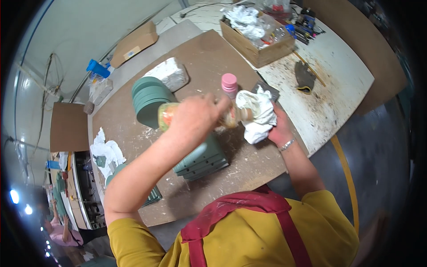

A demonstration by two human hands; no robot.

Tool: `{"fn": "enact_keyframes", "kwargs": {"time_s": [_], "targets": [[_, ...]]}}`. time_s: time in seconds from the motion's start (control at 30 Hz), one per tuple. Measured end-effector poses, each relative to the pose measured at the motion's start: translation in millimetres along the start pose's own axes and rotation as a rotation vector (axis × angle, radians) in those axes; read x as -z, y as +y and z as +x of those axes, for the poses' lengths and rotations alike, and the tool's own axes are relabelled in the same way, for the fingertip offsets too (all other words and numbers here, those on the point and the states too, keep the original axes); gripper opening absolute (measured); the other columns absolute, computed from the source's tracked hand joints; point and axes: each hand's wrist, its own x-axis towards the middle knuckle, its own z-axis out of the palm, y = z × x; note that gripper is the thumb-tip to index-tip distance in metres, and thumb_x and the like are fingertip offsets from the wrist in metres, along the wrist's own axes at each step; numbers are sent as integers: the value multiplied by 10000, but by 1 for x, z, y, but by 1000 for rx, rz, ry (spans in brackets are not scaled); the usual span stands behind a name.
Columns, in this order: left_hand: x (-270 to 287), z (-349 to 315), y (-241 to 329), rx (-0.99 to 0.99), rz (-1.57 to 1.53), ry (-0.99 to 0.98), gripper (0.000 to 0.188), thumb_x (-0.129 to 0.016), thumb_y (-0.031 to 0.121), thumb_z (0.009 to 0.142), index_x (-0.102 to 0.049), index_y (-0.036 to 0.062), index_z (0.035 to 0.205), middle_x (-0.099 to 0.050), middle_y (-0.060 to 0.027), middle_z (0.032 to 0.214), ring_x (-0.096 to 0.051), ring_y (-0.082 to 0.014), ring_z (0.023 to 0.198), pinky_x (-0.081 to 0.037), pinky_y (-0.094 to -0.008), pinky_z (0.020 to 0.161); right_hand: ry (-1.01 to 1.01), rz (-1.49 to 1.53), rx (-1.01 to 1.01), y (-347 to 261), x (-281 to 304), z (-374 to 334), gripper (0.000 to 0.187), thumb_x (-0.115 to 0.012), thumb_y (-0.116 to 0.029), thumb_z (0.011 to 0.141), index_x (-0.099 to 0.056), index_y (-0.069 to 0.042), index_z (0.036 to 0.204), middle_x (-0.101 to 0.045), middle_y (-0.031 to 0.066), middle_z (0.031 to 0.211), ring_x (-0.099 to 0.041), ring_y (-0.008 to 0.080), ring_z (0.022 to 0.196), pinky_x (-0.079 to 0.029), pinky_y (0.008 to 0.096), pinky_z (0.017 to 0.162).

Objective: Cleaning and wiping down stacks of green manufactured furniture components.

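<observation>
My left hand point(195, 113) is closed around a clear bottle point(166, 115) with yellowish and orange colouring, tipped on its side. Its neck points right and meets a crumpled white cloth point(257, 116). That cloth is bunched in my right hand point(280, 127), whose fingers are partly hidden behind it. Just beyond the cloth stands a small pink-capped bottle point(229, 83), and a dark flat piece point(269, 91) lies partly under the cloth. Below my left forearm sit green rectangular pieces with small holes point(202, 161). Left of the tipped bottle are stacked green discs point(151, 99).
A white wrapped block point(169, 74) lies behind the discs. More white cloth point(106, 151) is at the board's left edge. A cardboard box of rags and plastic point(258, 53) stands at the back right, with a dark glove point(304, 78) beyond. Another person point(62, 231) is at far left.
</observation>
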Motion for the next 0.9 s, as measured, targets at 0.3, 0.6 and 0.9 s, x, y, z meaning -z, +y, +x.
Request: {"fn": "enact_keyframes", "kwargs": {"time_s": [0.3, 0.6, 0.9], "targets": [[-47, 40, -58, 154, -302, 476, 575, -768, 223, 655, -509, 110, 1156, -587, -139, 970, -590, -336, 871, -476, -421, 739, -263, 96, 6, -18, -42, 38, 450, -313, -287, 963, -464, -22, 1294, -528, 159, 1278, -530, 318, 1152, -412, 445, 1011], [-156, 103, -153, 676, -1264, 555, 593, -764, 42, 662, -453, 13, 1166, -597, -139, 1088, -577, -260, 1065, -461, -346, 910, -103, -27, -7, -14, -5, 40, 496, -362, -324, 930, -454, -32, 1321, -493, 138, 1339, -495, 313, 1203, -370, 423, 1051], [-150, 82, -142, 641, -1065, 420, 776, -745, 287, 750, -333, 19, 1350, -489, -230, 1259, -499, -346, 1166, -391, -378, 990, -142, -57, -66, -15, -39, 42, 471, -353, -285, 958, -439, 8, 1317, -480, 171, 1336, -479, 328, 1210, -352, 448, 1058]]}}
